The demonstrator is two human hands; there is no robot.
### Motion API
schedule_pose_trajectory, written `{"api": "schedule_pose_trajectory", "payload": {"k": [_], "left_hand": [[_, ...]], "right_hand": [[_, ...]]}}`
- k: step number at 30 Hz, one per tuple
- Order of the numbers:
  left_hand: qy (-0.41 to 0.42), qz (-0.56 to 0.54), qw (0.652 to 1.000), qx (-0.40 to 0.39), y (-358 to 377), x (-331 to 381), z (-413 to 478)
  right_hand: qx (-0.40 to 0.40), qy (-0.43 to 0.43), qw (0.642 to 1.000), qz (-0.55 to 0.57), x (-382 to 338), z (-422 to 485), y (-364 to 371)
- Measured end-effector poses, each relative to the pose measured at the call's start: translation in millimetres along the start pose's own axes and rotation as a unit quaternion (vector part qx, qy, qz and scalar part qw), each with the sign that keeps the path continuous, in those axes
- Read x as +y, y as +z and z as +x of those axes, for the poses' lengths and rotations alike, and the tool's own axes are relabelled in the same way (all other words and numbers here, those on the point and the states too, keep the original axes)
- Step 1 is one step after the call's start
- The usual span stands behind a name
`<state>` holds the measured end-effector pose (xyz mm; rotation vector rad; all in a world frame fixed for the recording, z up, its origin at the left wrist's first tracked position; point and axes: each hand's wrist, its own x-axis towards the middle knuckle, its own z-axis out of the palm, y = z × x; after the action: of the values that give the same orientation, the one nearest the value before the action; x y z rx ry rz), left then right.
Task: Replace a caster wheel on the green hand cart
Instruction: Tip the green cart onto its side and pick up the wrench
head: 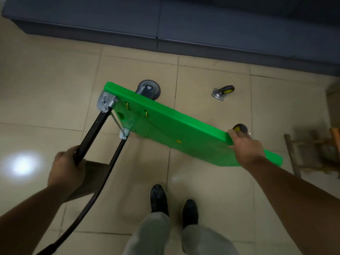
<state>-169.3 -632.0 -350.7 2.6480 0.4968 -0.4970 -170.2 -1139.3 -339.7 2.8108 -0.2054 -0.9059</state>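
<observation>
The green hand cart (pixel 173 126) is tilted up on its long edge over the tiled floor, its flat deck facing me. My left hand (pixel 69 168) grips the black handle tube (pixel 92 135) near its hinge. My right hand (pixel 245 147) holds the deck's upper right edge, fingers curled over it. A grey caster wheel (pixel 150 88) shows behind the deck's far left corner. A dark wheel with a yellow hub (pixel 239 128) peeks out just above my right hand. A loose caster wheel (pixel 223 92) with a metal plate and yellow hub lies on the floor beyond the cart.
A dark blue sofa (pixel 165 24) runs along the far side. A wooden frame (pixel 316 153) stands at the right edge. A brown board (pixel 93 173) lies under the handle by my left hand. My two shoes (pixel 173 207) stand on the tiles below the cart.
</observation>
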Motion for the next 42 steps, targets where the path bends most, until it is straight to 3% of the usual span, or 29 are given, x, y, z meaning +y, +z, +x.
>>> {"api": "schedule_pose_trajectory", "payload": {"k": [9, 27, 31, 35, 39, 42], "left_hand": [[-0.074, -0.015, 0.997, -0.008, 56, 37, -2], [-0.132, 0.010, 0.988, -0.075, 50, 38, -44], [0.025, 0.082, 0.996, -0.007, 58, 65, -64], [0.159, 0.050, 0.986, -0.025, 79, 136, -76], [0.240, 0.045, 0.968, -0.062, 113, 224, -94], [0.256, 0.063, 0.961, -0.083, 144, 279, -115]], "right_hand": [[-0.006, -0.020, 0.999, -0.025, 40, 27, 31], [0.009, -0.059, 0.998, -0.026, 43, 25, 31], [0.009, -0.065, 0.997, -0.049, 41, 18, 33], [0.031, -0.083, 0.993, -0.076, 43, 7, 35], [0.031, -0.107, 0.993, -0.048, 44, 0, 40], [0.036, -0.121, 0.991, -0.039, 44, -5, 44]]}}
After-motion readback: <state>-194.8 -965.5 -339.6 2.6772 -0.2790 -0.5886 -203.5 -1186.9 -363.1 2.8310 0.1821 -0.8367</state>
